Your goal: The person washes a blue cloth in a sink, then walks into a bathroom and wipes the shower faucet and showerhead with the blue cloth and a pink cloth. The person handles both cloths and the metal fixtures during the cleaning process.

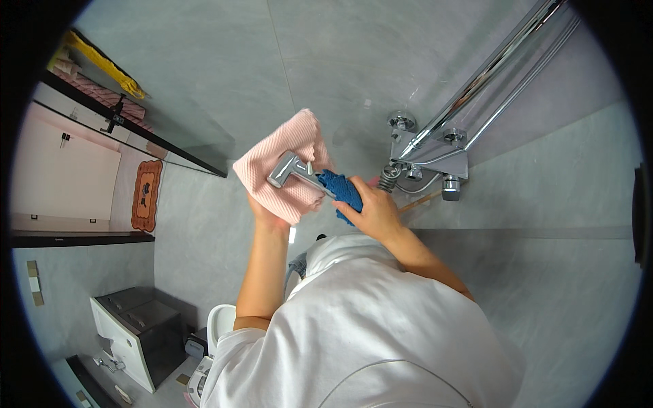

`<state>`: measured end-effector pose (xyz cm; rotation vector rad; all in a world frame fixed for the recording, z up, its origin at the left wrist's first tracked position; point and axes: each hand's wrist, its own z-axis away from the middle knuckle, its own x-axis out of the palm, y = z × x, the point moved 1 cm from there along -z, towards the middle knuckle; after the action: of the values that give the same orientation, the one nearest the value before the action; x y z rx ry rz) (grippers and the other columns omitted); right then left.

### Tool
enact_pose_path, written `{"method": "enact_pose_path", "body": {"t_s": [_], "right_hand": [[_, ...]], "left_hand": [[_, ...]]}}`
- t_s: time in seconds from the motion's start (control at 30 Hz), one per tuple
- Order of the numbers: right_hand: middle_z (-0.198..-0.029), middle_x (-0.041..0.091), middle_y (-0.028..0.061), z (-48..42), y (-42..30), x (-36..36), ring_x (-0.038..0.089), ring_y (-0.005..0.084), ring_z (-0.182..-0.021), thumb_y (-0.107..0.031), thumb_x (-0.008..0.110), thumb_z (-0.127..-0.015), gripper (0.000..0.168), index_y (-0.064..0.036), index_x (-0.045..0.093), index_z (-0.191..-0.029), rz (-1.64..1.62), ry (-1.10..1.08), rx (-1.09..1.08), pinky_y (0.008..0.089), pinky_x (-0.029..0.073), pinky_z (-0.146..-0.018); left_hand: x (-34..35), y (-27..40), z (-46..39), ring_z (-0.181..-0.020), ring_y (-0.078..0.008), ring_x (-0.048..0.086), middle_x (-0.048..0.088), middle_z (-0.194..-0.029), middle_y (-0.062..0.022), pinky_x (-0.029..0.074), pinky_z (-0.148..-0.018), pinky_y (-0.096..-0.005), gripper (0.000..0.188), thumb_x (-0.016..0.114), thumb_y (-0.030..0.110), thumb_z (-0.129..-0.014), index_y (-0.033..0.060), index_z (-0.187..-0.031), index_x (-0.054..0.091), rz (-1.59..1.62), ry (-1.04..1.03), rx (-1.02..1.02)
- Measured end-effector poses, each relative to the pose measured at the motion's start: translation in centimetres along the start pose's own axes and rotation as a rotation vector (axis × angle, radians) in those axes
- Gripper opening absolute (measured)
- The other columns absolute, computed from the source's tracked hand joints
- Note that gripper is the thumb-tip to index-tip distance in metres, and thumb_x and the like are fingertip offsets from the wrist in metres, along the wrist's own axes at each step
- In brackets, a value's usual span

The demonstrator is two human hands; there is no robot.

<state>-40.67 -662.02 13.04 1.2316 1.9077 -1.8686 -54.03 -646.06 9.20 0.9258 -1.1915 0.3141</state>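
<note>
My right hand [376,210] grips a blue cloth [341,193] that is wrapped around the handle of a chrome handheld bidet sprayer [290,168]. The sprayer's head points to the left, over a pink ribbed cloth [257,168]. That pink cloth lies spread on my left hand [262,210], which supports it from below; most of the fingers are hidden beneath the fabric. Whether the sprayer head touches the pink cloth is hard to tell. Just right of my right hand is a coiled metal hose [390,177].
A chrome shower mixer [431,153] with a tall riser pipe [479,86] is fixed to the wall at right. On the left are a black-framed glass door [137,127], an orange mat [147,196] and hanging towels [102,94]. A washbasin cabinet [158,336] and white toilet [220,321] stand lower left.
</note>
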Motion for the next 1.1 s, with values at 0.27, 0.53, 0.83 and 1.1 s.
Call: {"method": "enact_pose_path", "body": {"t_s": [0.27, 0.53, 0.83, 1.1], "right_hand": [[-0.076, 0.055, 0.0017, 0.0, 1.7, 0.0, 0.049, 0.0091, -0.070, -0.035, 0.054, -0.091, 0.037, 0.001, 0.058, -0.099, -0.729, -0.355, 0.225, 0.0251, 0.043, -0.064], [-0.078, 0.056, 0.0026, 0.5, 1.1, 0.0, 0.050, 0.0105, -0.070, -0.036, 0.053, -0.092, 0.037, 0.001, 0.056, -0.095, -0.711, -0.358, 0.223, 0.0267, 0.044, -0.064], [-0.074, 0.061, 0.0173, 0.7, -0.1, -1.2, 0.060, 0.0300, -0.067, -0.040, 0.056, -0.088, 0.041, 0.001, 0.054, -0.088, -0.351, -0.155, 0.154, 0.0364, 0.046, -0.062], [-0.065, 0.060, 0.0158, 0.8, -0.4, -1.8, 0.060, 0.0346, -0.061, -0.040, 0.057, -0.087, 0.038, -0.001, 0.053, -0.086, -0.215, -0.085, 0.158, 0.0404, 0.045, -0.055]], "left_hand": [[2.8, -1.0, 0.3, -0.101, -0.0193, 0.053, 0.054, -0.110, -0.0081, 0.045, -0.090, -0.0375, 0.045, 0.048, 0.043, -0.089, 0.0059, -0.115, 0.047, -0.203, -0.212, 0.270], [3.1, -1.4, -1.3, -0.079, -0.0118, 0.056, 0.057, -0.086, -0.0026, 0.047, -0.069, -0.0270, 0.031, 0.050, 0.036, -0.092, 0.0052, -0.095, 0.053, -0.456, 0.156, 0.451], [3.5, 0.5, -0.4, -0.074, -0.0145, 0.056, 0.059, -0.084, -0.0066, 0.046, -0.065, -0.0287, 0.033, 0.054, 0.033, -0.090, -0.0001, -0.091, 0.052, -1.261, 0.213, 0.628], [5.5, -0.8, -0.8, -0.090, -0.0158, 0.056, 0.057, -0.100, -0.0083, 0.046, -0.077, -0.0287, 0.032, 0.055, 0.018, -0.087, -0.0024, -0.111, 0.049, -0.776, -0.029, 0.497]]}}
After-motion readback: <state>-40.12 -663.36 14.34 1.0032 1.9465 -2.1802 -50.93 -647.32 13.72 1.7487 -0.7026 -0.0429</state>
